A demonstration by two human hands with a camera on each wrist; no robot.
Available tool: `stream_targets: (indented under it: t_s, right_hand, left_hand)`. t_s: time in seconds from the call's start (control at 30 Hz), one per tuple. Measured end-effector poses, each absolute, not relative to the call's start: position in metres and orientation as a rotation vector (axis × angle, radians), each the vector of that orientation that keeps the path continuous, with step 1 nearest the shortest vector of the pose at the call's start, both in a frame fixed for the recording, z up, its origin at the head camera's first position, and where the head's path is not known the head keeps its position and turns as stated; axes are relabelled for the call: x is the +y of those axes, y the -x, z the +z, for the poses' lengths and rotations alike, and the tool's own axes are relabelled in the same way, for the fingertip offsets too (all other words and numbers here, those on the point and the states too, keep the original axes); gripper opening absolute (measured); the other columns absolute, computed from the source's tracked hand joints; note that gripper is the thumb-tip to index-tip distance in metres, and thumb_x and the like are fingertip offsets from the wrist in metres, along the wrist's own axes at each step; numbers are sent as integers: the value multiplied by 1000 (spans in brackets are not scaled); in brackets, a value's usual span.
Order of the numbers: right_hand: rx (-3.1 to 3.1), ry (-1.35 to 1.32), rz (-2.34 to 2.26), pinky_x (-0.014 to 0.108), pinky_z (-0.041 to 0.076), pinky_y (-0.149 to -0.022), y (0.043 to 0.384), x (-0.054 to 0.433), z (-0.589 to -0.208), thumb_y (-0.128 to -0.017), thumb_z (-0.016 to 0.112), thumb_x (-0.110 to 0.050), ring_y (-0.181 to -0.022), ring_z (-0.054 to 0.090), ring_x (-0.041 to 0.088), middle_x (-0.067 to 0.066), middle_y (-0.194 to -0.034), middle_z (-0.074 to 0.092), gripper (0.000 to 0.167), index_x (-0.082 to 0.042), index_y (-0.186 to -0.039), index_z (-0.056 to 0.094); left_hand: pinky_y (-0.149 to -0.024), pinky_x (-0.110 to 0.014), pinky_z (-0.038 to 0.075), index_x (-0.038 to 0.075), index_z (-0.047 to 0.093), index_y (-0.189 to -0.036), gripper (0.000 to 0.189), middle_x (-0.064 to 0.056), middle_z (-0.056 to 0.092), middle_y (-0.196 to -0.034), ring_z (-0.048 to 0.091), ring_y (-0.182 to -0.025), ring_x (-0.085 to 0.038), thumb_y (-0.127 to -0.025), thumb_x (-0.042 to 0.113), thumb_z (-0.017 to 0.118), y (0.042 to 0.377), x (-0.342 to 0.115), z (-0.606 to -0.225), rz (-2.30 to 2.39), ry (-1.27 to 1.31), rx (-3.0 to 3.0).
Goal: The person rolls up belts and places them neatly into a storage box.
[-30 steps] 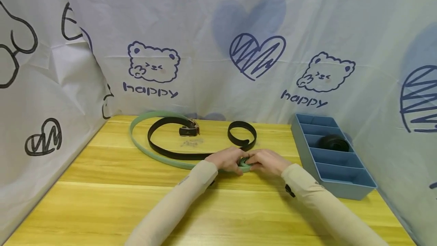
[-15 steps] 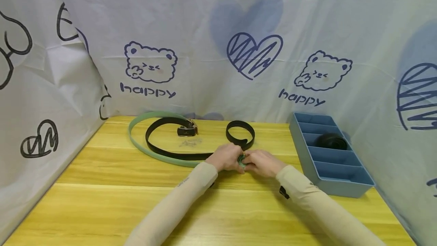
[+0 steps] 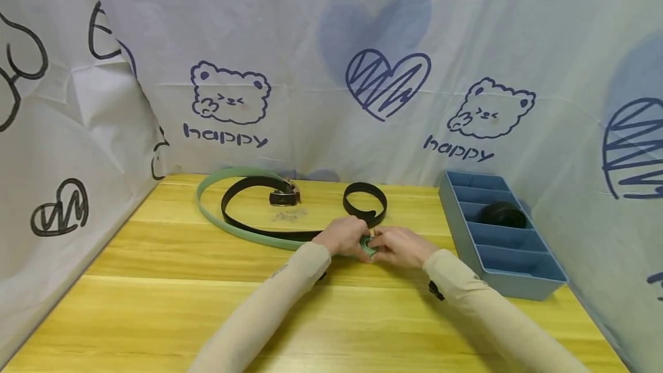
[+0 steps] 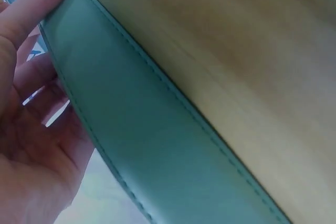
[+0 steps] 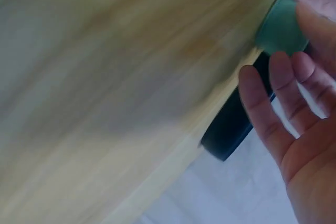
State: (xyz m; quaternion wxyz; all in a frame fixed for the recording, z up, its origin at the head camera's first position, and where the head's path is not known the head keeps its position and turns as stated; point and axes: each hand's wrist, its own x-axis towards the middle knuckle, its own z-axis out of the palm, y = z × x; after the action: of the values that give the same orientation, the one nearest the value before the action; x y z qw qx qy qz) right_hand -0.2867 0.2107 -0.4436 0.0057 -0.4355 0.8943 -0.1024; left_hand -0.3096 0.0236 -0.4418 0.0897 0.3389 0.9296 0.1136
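A light green belt (image 4: 131, 93) stands on edge, its near end wound into a small tight coil (image 3: 368, 244) between my two hands. My left hand (image 3: 342, 238) pinches the belt beside the coil; in the left wrist view its thumb lies along the stitched strap and the other fingers curl behind. From the other side, my right hand (image 3: 404, 246) pinches the coil with thumb and index finger, while its remaining fingers stay loosely bent in the right wrist view. The unrolled green strap sweeps left and loops back toward a metal buckle (image 3: 290, 191).
Behind my hands lies a black belt (image 3: 248, 226), its far end curled in a ring (image 3: 365, 187). A blue-grey divided tray (image 3: 468, 249) stands at the right, with a coiled black belt (image 3: 502, 214) in one compartment. A printed white cloth (image 3: 311, 33) hangs behind the table.
The fingers of both hands have shifted around the green coil, which was more covered half a second ago and shows again now. The head view has turned slightly. Black belts and tray stay put.
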Motion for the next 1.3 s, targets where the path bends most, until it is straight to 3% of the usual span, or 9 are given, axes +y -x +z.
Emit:
stream_targets:
  t_s: [0.13,0.27,0.4,0.53,0.7,0.77,1.0,1.1,1.3]
  right_hand:
    - [2813,1330,-354,19,40,-64,286,208,-446,-90,72,-23,-70,44,4,-5,-85,57,6,-18,-93,73]
    - [2827,1330,-387,21,43,-65,288,209,-447,-89,73,-19,-69,46,5,-4,-83,58,8,-17,-95,77]
    - [2831,1376,-344,26,50,-71,290,211,-447,-88,73,-18,-76,58,8,-3,-92,64,11,-16,-99,77]
    - [2835,1371,-298,28,52,-74,290,211,-448,-88,73,-18,-83,61,9,-3,-99,65,13,-16,-101,76]
    - [2822,1326,-320,20,42,-64,288,208,-447,-91,71,-23,-70,47,4,-7,-87,56,8,-17,-96,74]
    - [2817,1325,-352,21,43,-65,288,207,-446,-91,71,-22,-71,49,4,-7,-88,58,9,-17,-97,74]
    - [2774,1381,-391,30,54,-80,291,216,-443,-88,72,-13,-91,65,14,1,-104,66,19,-14,-106,76]
    - [2726,1397,-400,31,54,-84,294,219,-443,-89,70,-11,-95,64,16,3,-107,65,22,-13,-111,75]
    - [2712,1406,-391,30,54,-86,295,219,-440,-90,70,-10,-99,64,15,3,-111,65,23,-13,-112,75]
  left_hand:
    - [-49,-24,35,23,63,-67,33,10,42,-53,35,-49,-7,-73,47,85,308,26,-443,293,-988,2834]
    - [-50,-25,36,21,64,-72,34,7,45,-57,38,-51,-8,-74,48,84,308,24,-444,314,-979,2804]
    - [-63,-24,43,21,71,-106,37,8,66,-87,52,-68,-5,-77,39,84,311,19,-445,391,-1010,2701]
    - [-74,-22,47,24,65,-128,53,11,68,-113,58,-84,-2,-79,34,83,312,16,-446,443,-1027,2652]
    - [-57,-24,36,21,72,-101,32,9,62,-77,44,-61,-7,-77,39,83,310,18,-445,442,-1020,2705]
    - [-56,-25,35,22,72,-97,31,7,60,-74,43,-60,-9,-77,43,83,309,19,-444,425,-1010,2727]
    - [-82,-27,50,28,57,-135,61,9,64,-123,62,-93,-9,-80,37,82,311,15,-444,456,-1035,2597]
    - [-83,-28,51,28,54,-139,64,6,62,-129,62,-96,-11,-81,31,82,312,13,-442,500,-1029,2529]
    - [-99,-32,48,26,53,-142,68,5,57,-141,58,-121,-14,-80,33,82,313,16,-440,400,-1052,2607]
